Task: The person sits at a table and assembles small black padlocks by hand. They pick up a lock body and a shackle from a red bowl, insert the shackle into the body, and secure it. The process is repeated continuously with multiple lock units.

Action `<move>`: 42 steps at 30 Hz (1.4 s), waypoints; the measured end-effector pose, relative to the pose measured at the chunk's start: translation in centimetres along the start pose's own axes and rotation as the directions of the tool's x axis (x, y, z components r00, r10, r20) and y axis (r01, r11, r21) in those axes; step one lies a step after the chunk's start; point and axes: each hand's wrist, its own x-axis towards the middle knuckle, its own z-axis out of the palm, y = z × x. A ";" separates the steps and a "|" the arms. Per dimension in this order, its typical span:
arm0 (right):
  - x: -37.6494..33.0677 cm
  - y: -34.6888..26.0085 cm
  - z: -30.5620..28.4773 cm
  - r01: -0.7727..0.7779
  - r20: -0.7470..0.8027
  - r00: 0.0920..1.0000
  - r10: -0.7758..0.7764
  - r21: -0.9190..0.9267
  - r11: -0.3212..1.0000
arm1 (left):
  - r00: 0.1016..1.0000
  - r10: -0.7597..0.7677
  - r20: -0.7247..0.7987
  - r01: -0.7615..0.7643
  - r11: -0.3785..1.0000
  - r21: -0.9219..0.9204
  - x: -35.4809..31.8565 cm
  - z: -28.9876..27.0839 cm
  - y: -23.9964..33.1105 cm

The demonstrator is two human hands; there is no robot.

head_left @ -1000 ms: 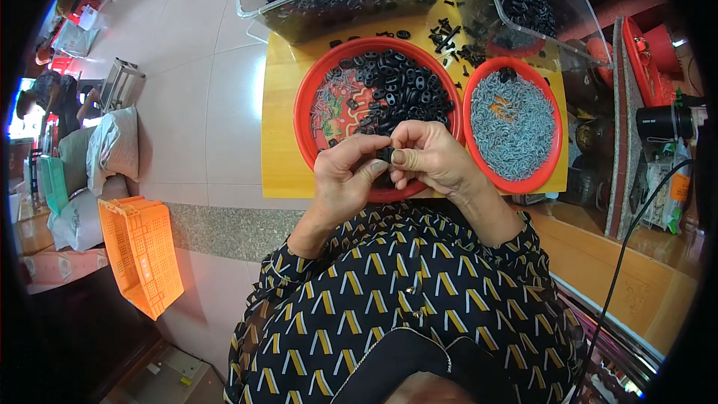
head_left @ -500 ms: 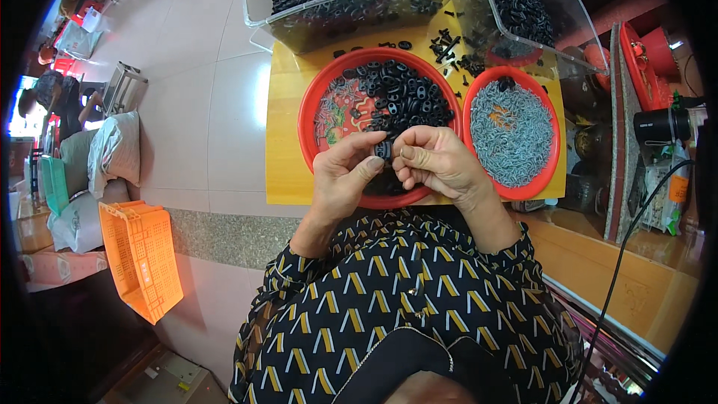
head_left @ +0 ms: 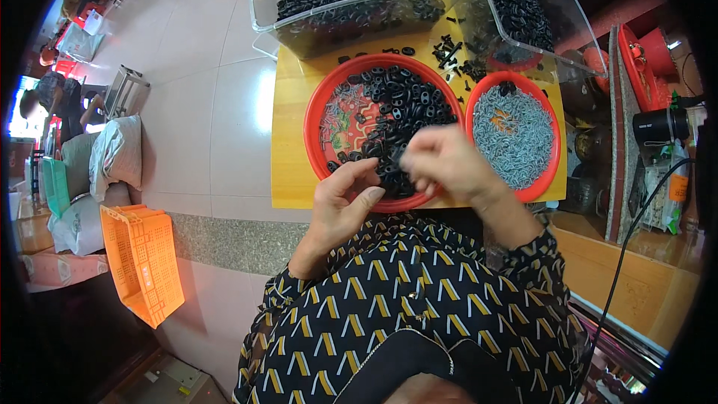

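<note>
Head view: small black oval two-holed pieces (head_left: 416, 110)

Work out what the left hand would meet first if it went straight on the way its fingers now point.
Most likely the black pieces heaped in the round red basin, just beyond the left hand; its height above them is hard to judge from this view.

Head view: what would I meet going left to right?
Green plastic basket, orange perforated plastic crate, left bare hand, right bare hand, red oval plastic tray of small silvery metal pieces, black cylindrical object.
</note>
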 end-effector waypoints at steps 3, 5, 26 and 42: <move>0.7 -4.7 -4.3 0.568 -0.164 0.823 -0.544 0.244 0.786 | 0.994 0.114 -0.004 -0.111 0.980 0.166 -0.2 -1.8 -0.5; 1.0 -6.6 -6.2 0.649 -0.296 0.757 -0.582 0.236 0.724 | 0.985 0.163 -0.057 -0.147 0.964 0.219 0.4 -2.3 -0.3; 9.4 1.3 4.1 0.225 0.179 0.793 -0.582 -0.974 0.008 | 0.836 0.537 0.110 -0.403 0.466 0.788 4.4 -5.0 0.1; 6.6 0.7 2.7 0.448 0.083 0.715 -0.694 -0.817 0.364 | 0.882 0.164 0.442 -0.470 0.256 0.845 6.7 -3.6 0.1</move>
